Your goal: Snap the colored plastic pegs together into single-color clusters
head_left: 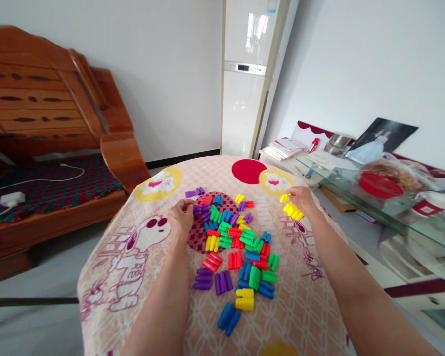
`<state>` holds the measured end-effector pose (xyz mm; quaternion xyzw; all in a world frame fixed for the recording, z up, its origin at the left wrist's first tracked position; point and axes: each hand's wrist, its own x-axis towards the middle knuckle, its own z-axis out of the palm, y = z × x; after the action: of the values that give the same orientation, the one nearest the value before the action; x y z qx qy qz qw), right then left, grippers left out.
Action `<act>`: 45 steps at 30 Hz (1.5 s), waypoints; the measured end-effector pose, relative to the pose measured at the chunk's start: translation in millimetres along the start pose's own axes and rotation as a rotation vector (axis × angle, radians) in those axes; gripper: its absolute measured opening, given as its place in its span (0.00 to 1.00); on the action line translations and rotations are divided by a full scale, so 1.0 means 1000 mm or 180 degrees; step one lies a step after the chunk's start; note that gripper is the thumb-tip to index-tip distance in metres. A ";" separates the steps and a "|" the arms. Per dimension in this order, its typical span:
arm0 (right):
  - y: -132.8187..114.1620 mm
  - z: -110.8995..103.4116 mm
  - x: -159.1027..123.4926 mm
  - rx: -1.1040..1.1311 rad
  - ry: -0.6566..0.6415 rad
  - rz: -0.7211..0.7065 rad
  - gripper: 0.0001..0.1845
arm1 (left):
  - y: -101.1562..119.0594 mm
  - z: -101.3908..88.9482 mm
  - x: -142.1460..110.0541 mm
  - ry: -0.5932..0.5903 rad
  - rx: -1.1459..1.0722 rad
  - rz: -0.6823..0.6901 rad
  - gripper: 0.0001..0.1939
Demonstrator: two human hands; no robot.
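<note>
Many small plastic pieces shaped like joined tubes lie in a loose heap on the cloth-covered table. My left hand is at the heap's left side, fingers curled, with its fingertips at a purple plastic piece. Over on the right, my right hand pinches a yellow plastic piece just above a small cluster of yellow pieces. Between the hands are green pieces, red pieces and blue pieces. Two purple groups lie toward the near left.
A patterned tablecloth covers the rounded table. To the left stands a wooden bench with a white charger. On the right, a glass-topped stand carries papers, a red bowl and a photo. A tall white cabinet unit stands behind.
</note>
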<state>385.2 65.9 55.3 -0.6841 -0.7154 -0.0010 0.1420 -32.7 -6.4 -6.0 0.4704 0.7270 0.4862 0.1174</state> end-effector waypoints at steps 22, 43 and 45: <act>-0.147 0.048 -0.003 0.0122 -0.0320 -0.0982 0.16 | 0.005 -0.004 -0.002 -0.0056 -0.0018 -0.0010 0.15; -0.089 0.002 -0.020 -0.0262 0.0009 0.0148 0.14 | 0.001 -0.002 -0.001 -0.0077 -0.0027 0.0017 0.15; -0.073 -0.002 -0.022 -0.0273 0.0011 0.0404 0.14 | 0.001 -0.001 -0.001 -0.0053 -0.0025 0.0010 0.15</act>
<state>315.0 39.4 67.0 -0.7335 -0.6697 -0.0238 0.1136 -32.5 -8.1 -5.0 0.4752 0.7233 0.4853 0.1245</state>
